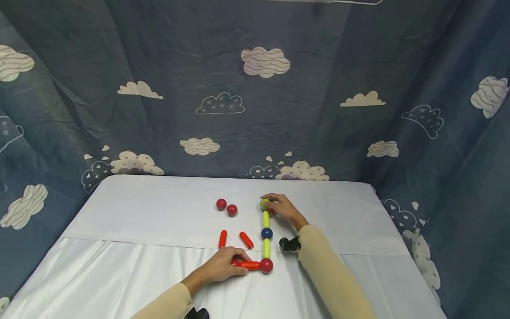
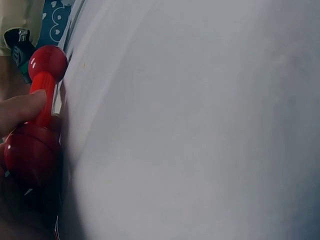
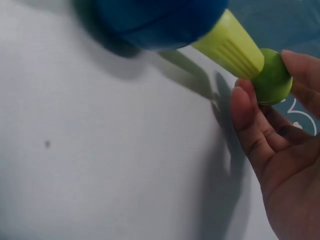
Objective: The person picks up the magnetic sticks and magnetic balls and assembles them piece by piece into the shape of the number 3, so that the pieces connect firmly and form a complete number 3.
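Observation:
My right hand (image 1: 280,207) pinches a green ball (image 3: 273,77) at the far end of a joined chain. From that ball the chain runs towards me through a yellow-green rod (image 1: 266,219), a blue ball (image 1: 266,233), a second yellow-green rod (image 1: 266,248) and a red ball (image 1: 266,266). There it turns left into a red rod (image 1: 251,266) that ends in another red ball (image 2: 32,155). My left hand (image 1: 226,265) grips this left end, thumb lying on the red rod in the left wrist view.
Two loose red balls, a left one (image 1: 221,204) and a right one (image 1: 232,210), lie left of the chain. Nearer are two loose red rods, one upright in view (image 1: 222,239) and one slanted (image 1: 246,240). A patterned curtain (image 1: 223,128) hangs behind the white-covered table (image 1: 338,208).

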### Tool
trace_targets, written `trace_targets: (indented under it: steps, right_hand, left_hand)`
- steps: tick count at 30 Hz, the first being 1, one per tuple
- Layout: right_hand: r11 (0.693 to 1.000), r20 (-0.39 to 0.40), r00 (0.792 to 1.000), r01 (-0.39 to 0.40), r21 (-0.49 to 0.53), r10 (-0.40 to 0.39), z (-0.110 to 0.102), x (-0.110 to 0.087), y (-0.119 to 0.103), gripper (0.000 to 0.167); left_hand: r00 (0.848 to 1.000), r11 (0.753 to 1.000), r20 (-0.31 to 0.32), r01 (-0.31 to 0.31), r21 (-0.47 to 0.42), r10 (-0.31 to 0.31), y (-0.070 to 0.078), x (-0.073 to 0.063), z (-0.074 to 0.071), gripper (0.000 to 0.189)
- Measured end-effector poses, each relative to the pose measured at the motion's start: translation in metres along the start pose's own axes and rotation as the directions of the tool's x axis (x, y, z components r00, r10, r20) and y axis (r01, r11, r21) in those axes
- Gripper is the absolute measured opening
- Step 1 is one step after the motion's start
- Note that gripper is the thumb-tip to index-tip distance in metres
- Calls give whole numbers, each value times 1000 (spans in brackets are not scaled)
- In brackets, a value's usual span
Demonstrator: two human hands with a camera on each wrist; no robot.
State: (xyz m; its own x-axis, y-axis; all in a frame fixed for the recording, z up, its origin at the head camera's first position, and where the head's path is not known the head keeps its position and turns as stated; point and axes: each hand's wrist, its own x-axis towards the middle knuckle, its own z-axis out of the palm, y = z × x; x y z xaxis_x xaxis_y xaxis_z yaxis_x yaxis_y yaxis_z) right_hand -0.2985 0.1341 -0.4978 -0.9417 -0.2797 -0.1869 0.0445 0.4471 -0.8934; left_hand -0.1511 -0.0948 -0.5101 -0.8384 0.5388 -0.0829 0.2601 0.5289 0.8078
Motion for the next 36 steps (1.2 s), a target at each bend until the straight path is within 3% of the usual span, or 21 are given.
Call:
trace_targets:
  steps: [18,36]
  right_hand:
    - [999,-4,1000,-12,-44,12,4,-3,5,29]
    - [992,-80,996,-44,-116,35,10,-4,8,35]
  left_hand:
    - [1000,1000,7,28,-13,-28,3,-2,0,19]
    - [1000,1000,2,17,-14,-17,2,-1,-1,19]
